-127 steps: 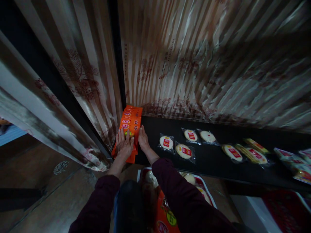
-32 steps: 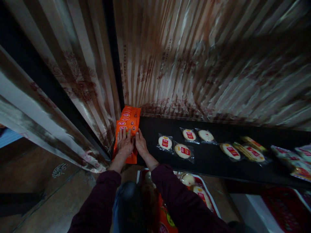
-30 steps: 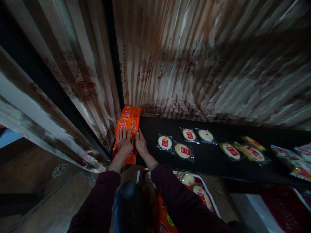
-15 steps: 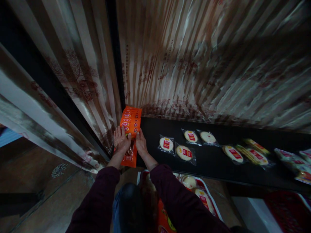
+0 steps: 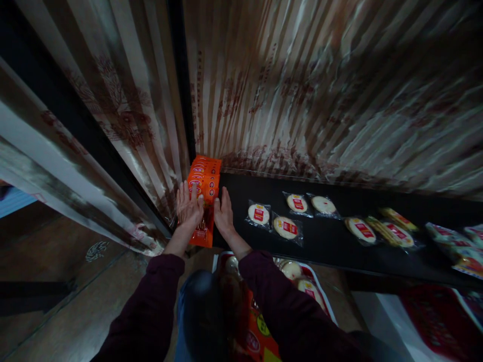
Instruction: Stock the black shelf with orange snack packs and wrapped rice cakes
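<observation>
A row of overlapping orange snack packets (image 5: 204, 177) lies at the left end of a black shelf (image 5: 241, 201), against the corner post. The nearest packet has a clear window with brown food behind it. My left hand (image 5: 189, 207) lies flat along the left edge of the packets, fingers stretched out and pointing away from me. On the other side my right hand (image 5: 224, 212) stands upright on edge beside the packets, fingers extended, with a narrow gap showing at the fingertips. Neither hand is closed around a packet.
Round white cakes in clear wrappers (image 5: 287, 227) lie in loose groups along the shelf. Farther right are yellow packets (image 5: 399, 219) and other bags (image 5: 455, 246). Below, a tray (image 5: 327, 296) holds more cakes and orange packets. Printed curtains (image 5: 264, 100) hang behind and left.
My right hand has moved slightly right, away from the packets' edge. My left hand stays at the left side, its fingers a little straighter. The view has shifted slightly.
</observation>
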Motion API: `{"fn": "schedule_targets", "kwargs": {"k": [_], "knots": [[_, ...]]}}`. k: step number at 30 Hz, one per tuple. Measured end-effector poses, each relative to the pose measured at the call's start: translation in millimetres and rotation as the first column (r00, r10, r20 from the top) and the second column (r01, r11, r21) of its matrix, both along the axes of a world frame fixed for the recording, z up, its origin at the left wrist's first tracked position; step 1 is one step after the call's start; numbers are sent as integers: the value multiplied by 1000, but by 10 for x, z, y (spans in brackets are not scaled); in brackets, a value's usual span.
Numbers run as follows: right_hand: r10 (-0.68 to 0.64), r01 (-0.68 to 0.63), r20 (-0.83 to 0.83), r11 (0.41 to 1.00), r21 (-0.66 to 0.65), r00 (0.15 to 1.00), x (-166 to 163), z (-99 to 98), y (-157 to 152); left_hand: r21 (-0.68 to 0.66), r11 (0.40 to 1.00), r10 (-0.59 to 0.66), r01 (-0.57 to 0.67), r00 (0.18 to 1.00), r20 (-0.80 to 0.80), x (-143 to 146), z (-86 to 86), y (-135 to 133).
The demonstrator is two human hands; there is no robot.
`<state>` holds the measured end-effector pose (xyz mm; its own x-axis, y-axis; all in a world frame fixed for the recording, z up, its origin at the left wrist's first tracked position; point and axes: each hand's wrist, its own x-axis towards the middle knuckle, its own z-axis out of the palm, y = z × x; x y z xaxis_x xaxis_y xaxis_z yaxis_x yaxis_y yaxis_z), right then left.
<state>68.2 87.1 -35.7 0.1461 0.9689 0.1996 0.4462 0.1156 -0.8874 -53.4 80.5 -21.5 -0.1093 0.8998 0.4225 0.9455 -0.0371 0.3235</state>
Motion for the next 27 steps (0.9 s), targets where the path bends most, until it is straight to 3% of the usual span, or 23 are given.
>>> {"fn": "schedule_targets", "kwargs": {"k": [3,6,9,11,16,22,27], "knots": [[25,-32,71,995,98,997,109,-8,-419,-1,999,-51,51,998,-41,13,63,-330],[32,-39,64,994,104,997,252,-116,-942,-68,995,-83,77,993,-85,107,-18,-628],[48,-52,65,996,67,997,357,-236,-1369,-137,987,-100,89,992,-77,232,-144,-743],[65,-75,120,994,83,991,376,-258,-1495,-146,985,-98,87,993,-64,294,-192,-740],[187,-225,255,965,131,949,243,-152,-1220,-171,983,-80,66,994,-75,310,-210,-697],[182,-236,307,961,147,934,19,-69,-701,-183,979,-106,87,989,-99,237,-229,-675],[216,-274,349,953,128,912,-53,-17,-496,-177,984,-26,6,994,-109,210,-204,-700]]}}
